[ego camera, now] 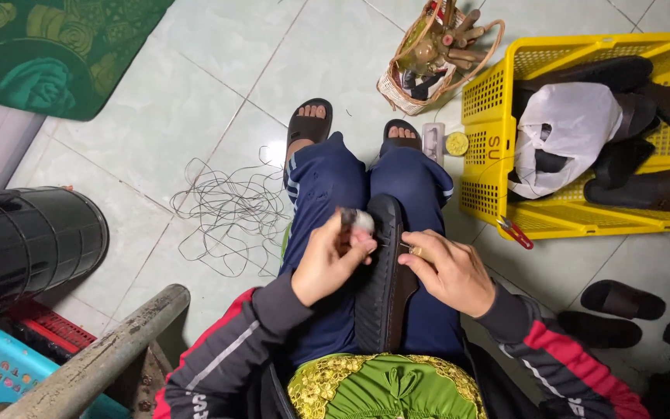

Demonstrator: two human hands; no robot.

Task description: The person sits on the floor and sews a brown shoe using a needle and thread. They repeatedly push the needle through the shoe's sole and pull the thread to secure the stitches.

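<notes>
Left hand: the left hand is curled closed around a small tool with a pale, whitish end, held against the upper left edge of the sandal.
Right hand: the right hand is partly closed, its fingertips pinched on a small metal piece at the sandal's right edge; what that piece is cannot be told.
Sandal: a dark sandal is laid lengthwise on the lap between the two thighs, sole side up as far as can be seen, its toe end pointed to 12 o'clock.
Legs: dark blue trousers are worn, and both feet are seen in black slides at 12 o'clock from the hands.
Cord: a loose tangle of thin dark cord is spread on the pale tiled floor, at 10 o'clock from the left hand.
Yellow basket: a yellow plastic basket is set at 2 o'clock from the right hand, filled with dark sandals and a white plastic bag.
Wicker basket: a small wicker basket with wooden pieces is found at 12 o'clock, just beyond the feet.
Loose sandals: several dark sandals are lying on the floor at 3 to 4 o'clock.
Fan: a black fan cage is seen at 9 o'clock.
</notes>
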